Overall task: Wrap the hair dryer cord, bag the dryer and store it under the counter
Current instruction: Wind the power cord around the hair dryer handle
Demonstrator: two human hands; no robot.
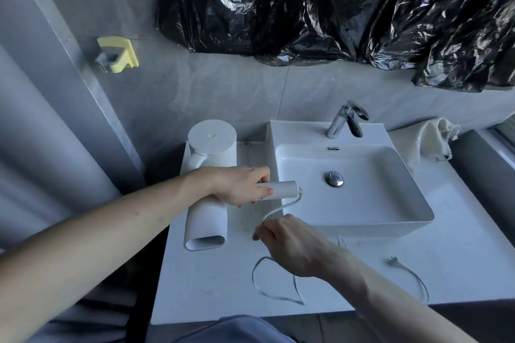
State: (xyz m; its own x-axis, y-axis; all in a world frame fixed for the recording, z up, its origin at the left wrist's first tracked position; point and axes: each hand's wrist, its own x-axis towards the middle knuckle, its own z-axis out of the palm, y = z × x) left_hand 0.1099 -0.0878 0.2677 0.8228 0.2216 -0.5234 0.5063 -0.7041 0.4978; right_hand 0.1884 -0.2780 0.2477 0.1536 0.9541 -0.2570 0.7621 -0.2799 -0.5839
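Black plastic sheeting [348, 5], crumpled and glossy, hung across the wall far beyond both hands. White counter [459, 253] spread under and around the hands, reaching well off to the right. White square basin [390, 184] set on the counter, just right of the left hand and just beyond the right hand; chrome tap [347, 121] at its far rim, chrome drain plug [334, 178] in its floor. White kettle [211, 145] standing just beyond the left hand, handle turned leftward. Cream cloth [429, 139] bunched at the wall, well right of both hands. Yellow wall holder [118, 54] up on the wall, far beyond and left of the left hand.

White hair dryer [206, 225] on the counter at the left hand, barrel lying beneath the wrist with its open mouth toward the near edge, handle pointing right toward the basin. Left hand [237, 186] curled round that handle, thumb on the near side. Right hand [289, 245] nearer the counter edge, fingertips pinching the white cord [281, 207] a little below the handle's end. Cord curving from the handle's tip down into the right hand, then lying in a loose loop on the counter under and left of the right wrist. Plug [393, 260] flat on the counter to the right of the right forearm, apart from it.
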